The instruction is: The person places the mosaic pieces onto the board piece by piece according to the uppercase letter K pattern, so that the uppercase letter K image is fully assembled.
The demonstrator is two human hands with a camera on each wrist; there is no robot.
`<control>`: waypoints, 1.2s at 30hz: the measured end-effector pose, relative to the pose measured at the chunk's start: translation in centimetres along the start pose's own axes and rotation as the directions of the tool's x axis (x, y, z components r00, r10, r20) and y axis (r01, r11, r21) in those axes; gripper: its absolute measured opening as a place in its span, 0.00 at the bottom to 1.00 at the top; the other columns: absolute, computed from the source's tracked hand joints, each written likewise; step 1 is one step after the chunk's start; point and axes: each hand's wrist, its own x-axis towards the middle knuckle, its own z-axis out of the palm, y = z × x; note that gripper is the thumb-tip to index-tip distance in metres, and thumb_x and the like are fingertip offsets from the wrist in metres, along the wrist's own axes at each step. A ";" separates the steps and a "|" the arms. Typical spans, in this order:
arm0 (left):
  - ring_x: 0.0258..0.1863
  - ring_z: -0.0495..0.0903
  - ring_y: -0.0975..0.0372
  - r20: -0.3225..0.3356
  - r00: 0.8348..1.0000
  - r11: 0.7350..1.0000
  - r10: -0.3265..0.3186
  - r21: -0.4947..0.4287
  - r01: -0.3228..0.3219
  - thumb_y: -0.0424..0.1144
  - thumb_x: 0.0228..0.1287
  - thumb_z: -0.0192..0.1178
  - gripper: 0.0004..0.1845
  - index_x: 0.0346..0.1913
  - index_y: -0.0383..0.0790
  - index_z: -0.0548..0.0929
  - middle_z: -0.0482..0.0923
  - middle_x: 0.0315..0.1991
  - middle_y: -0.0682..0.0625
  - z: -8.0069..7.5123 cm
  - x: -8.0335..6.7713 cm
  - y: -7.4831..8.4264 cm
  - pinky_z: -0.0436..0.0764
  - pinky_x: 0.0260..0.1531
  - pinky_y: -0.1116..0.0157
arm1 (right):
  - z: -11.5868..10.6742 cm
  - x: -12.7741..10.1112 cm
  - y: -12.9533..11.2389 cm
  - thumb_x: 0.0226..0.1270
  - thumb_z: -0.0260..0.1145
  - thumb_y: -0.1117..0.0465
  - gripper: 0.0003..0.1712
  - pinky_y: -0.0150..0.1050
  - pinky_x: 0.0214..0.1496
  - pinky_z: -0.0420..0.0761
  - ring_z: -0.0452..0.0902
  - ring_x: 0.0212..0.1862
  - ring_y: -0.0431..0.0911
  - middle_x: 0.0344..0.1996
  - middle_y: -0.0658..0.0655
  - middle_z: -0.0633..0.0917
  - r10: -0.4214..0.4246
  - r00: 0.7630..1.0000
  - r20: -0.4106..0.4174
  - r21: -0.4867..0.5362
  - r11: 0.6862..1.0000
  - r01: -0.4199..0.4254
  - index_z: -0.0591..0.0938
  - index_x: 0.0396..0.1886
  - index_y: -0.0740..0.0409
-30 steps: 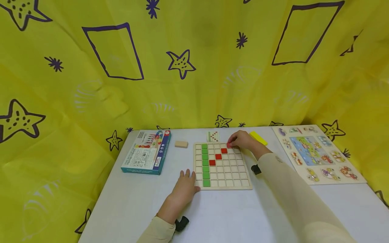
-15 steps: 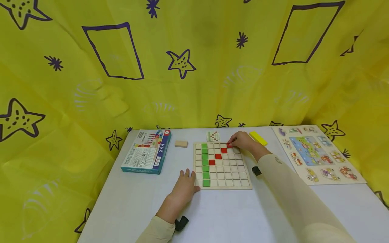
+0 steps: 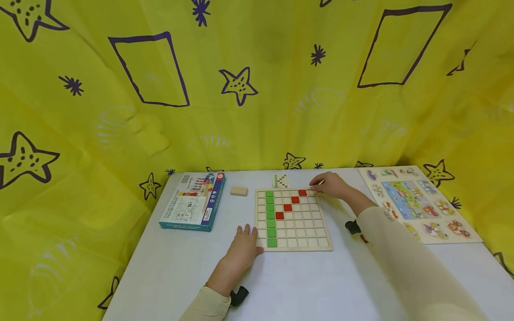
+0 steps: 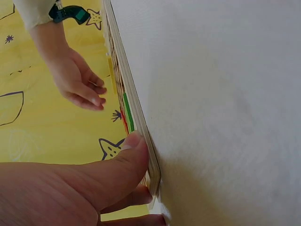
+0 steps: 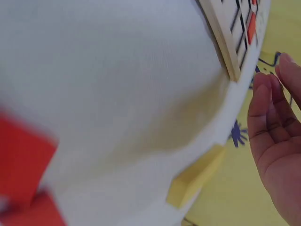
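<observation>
A wooden grid board [image 3: 305, 227] lies mid-table with a column of green tiles [image 3: 271, 218] and a diagonal of red tiles [image 3: 287, 207]; the top red tile [image 3: 302, 192] sits in the far row. My right hand [image 3: 327, 185] hovers just past the board's far right corner, fingers relaxed, holding nothing; the right wrist view shows its straight fingers [image 5: 277, 132] near a yellow block [image 5: 195, 176]. My left hand [image 3: 242, 245] lies flat on the table at the board's near left corner, thumb [image 4: 117, 160] against the board's edge [image 4: 134, 122].
A blue box [image 3: 192, 200], a small wooden block [image 3: 238, 191] and a pattern card [image 3: 281, 180] lie to the left and behind the board. A vehicle puzzle board [image 3: 417, 203] lies at the right. Blurred red tiles [image 5: 23, 150] show under my right wrist. Yellow curtain surrounds the table.
My right hand has come off the top red tile and moved right, off the board; the tile stays in its cell. The left hand has not moved.
</observation>
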 end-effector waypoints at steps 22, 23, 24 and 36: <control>0.69 0.64 0.34 -0.006 1.000 1.000 0.007 -0.007 -0.007 0.45 0.66 0.67 0.35 0.68 0.26 0.72 0.66 0.69 0.28 0.0 -0.6 -0.4 0.70 0.66 0.46 | -4.3 -13.8 6.5 0.57 0.77 0.64 0.21 0.37 0.34 0.78 0.71 0.38 0.49 0.42 0.57 0.79 0.060 0.975 0.214 0.006 0.998 -0.062 0.84 0.50 0.63; 0.69 0.63 0.34 -0.005 1.000 1.000 0.008 -0.009 -0.008 0.45 0.66 0.67 0.35 0.68 0.26 0.72 0.66 0.69 0.28 0.0 -0.6 -0.4 0.69 0.66 0.46 | -4.0 -14.1 6.7 0.56 0.78 0.65 0.21 0.37 0.35 0.77 0.71 0.39 0.49 0.41 0.57 0.78 0.045 0.976 0.212 0.004 0.999 -0.047 0.84 0.49 0.62; 0.69 0.64 0.34 -0.006 1.000 1.000 0.010 -0.007 -0.010 0.45 0.66 0.67 0.34 0.68 0.26 0.72 0.66 0.69 0.28 0.0 -0.6 -0.4 0.69 0.66 0.46 | -3.8 -14.2 6.8 0.55 0.78 0.65 0.20 0.36 0.35 0.77 0.71 0.39 0.49 0.41 0.56 0.79 0.037 0.977 0.209 0.002 0.999 -0.038 0.84 0.48 0.62; 0.70 0.62 0.34 -0.009 1.000 1.000 0.018 -0.012 -0.018 0.45 0.67 0.66 0.35 0.68 0.26 0.72 0.65 0.70 0.28 0.0 -0.2 -0.1 0.68 0.67 0.46 | -3.3 -14.3 6.6 0.59 0.75 0.67 0.11 0.34 0.33 0.75 0.72 0.34 0.46 0.31 0.51 0.79 -0.009 0.990 0.144 -0.042 0.999 0.015 0.79 0.36 0.57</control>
